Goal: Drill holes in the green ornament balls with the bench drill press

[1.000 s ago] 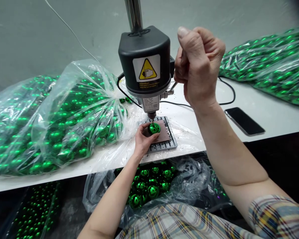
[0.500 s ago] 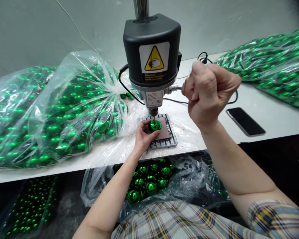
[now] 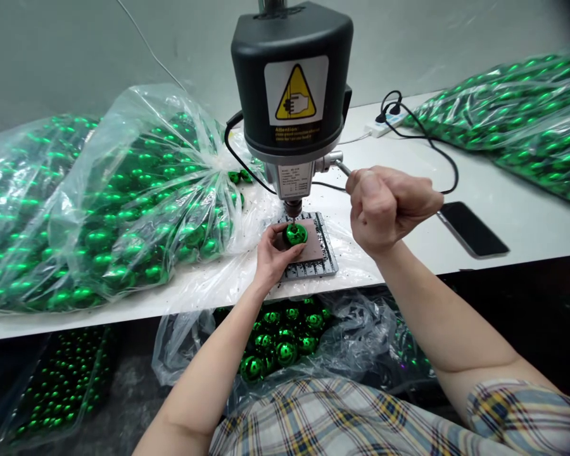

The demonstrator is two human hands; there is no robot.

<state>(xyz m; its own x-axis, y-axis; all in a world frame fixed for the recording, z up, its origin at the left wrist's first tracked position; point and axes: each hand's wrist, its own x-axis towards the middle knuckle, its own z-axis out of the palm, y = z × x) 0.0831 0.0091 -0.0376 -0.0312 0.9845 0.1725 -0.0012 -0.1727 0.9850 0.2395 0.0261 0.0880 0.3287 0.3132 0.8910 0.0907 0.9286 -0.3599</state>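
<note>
My left hand (image 3: 274, 254) grips a shiny green ball (image 3: 296, 234) between thumb and fingers. The ball rests on a brownish pad (image 3: 314, 244) over the slotted metal base (image 3: 331, 265) of a bench drill press (image 3: 289, 88). Right above the ball is the drill chuck (image 3: 293, 208), its bit reaching down to the ball's top; whether it has entered cannot be made out. Closed in a fist, my right hand (image 3: 389, 206) holds the drill press's feed lever (image 3: 344, 167), most of which the fingers hide. Dark chips lie scattered on the base.
Clear plastic bags full of green balls lie left (image 3: 123, 209) and right (image 3: 517, 120) on the white table. An open bag of balls (image 3: 285, 345) sits below the table edge. A phone (image 3: 475, 229) and a power strip (image 3: 382, 125) with black cables lie at the right.
My right hand has come down with the lever, and its fist has turned. My left hand still holds the ball under the bit. The camera view has shifted slightly.
</note>
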